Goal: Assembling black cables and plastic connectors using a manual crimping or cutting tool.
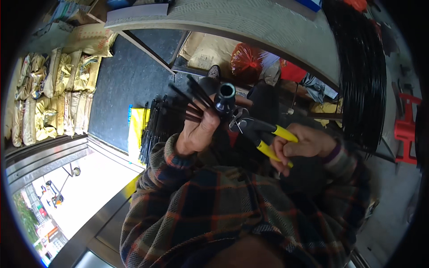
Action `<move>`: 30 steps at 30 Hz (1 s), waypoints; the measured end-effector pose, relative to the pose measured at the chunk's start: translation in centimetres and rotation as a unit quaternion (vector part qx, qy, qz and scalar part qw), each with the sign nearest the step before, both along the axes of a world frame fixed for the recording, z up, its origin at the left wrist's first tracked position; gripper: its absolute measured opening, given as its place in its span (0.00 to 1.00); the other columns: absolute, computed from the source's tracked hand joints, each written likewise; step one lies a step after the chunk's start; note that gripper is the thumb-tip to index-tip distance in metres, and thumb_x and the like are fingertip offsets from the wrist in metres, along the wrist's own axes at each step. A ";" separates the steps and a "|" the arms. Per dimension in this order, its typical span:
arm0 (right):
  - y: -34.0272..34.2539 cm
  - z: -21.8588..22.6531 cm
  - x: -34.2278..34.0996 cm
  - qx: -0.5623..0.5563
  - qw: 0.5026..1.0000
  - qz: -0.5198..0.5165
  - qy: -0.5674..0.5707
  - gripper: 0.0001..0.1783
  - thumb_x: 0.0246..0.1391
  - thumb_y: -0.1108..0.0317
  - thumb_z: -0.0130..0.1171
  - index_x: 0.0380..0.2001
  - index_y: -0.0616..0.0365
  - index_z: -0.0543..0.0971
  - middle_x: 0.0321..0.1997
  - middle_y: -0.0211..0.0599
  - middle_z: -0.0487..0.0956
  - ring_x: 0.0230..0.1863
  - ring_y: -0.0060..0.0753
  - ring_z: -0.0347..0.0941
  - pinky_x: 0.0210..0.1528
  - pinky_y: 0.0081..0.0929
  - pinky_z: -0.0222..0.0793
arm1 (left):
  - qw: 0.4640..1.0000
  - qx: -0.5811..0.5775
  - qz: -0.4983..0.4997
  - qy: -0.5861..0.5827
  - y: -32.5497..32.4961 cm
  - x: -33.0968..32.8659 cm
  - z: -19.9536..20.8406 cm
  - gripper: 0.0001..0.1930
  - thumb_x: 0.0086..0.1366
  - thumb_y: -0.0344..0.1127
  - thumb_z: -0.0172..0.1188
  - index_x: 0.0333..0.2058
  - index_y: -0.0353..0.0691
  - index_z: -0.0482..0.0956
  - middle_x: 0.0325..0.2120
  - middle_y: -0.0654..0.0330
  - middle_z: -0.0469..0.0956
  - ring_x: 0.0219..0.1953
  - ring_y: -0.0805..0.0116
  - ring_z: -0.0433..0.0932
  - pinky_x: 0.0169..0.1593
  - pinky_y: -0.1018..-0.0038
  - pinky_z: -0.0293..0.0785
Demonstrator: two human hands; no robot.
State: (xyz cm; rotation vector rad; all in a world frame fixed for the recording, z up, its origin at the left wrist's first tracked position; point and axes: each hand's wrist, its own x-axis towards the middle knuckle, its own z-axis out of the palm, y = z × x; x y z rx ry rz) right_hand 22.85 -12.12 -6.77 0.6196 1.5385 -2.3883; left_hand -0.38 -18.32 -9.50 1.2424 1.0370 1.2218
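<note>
My left hand is closed around a bundle of thin black rods and a dark, bottle-neck-shaped tube. The tube's round open end points up, and the rods fan out to its left. In my right hand is a pair of pliers with yellow handles and a dark head, the fingers wrapped round the grips. The pliers' jaws reach to the right side of the tube, beside a small shiny piece of bent metal wire. Whether the jaws grip that wire, I cannot tell.
More black rods lie by a yellow sheet at the left. A worktop spans the far side, with long black strands hanging at its right. Wrapped packages are stacked far left; a red stool stands far right.
</note>
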 end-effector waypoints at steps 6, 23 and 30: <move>-6.3 -4.5 -5.2 -0.190 0.948 -0.173 0.188 0.25 0.51 0.45 0.50 0.34 0.57 0.62 0.22 0.43 0.72 0.19 0.29 0.69 0.22 0.20 0.64 | 0.988 0.030 -0.012 -0.148 1.3 -2.0 -2.4 0.29 0.61 0.59 0.42 0.37 0.32 0.71 0.29 0.60 0.74 0.30 0.75 0.72 0.34 0.79 0.68; 1.7 2.8 -4.2 0.351 0.934 -0.064 -0.009 0.26 0.54 0.73 0.49 0.55 0.57 0.55 0.27 0.34 0.71 0.21 0.20 0.68 0.24 0.20 0.65 | 0.992 0.005 0.106 -0.065 -0.4 -1.8 -2.3 0.36 0.55 0.70 0.36 0.32 0.35 0.65 0.19 0.62 0.66 0.23 0.72 0.65 0.31 0.77 0.63; 0.5 1.5 -5.2 0.444 0.894 -0.045 -0.039 0.23 0.54 0.72 0.50 0.52 0.58 0.58 0.25 0.37 0.74 0.20 0.24 0.70 0.22 0.22 0.65 | 0.993 0.015 0.110 -0.031 -0.2 -2.0 -2.0 0.37 0.54 0.71 0.33 0.33 0.35 0.65 0.18 0.62 0.66 0.22 0.74 0.66 0.29 0.78 0.64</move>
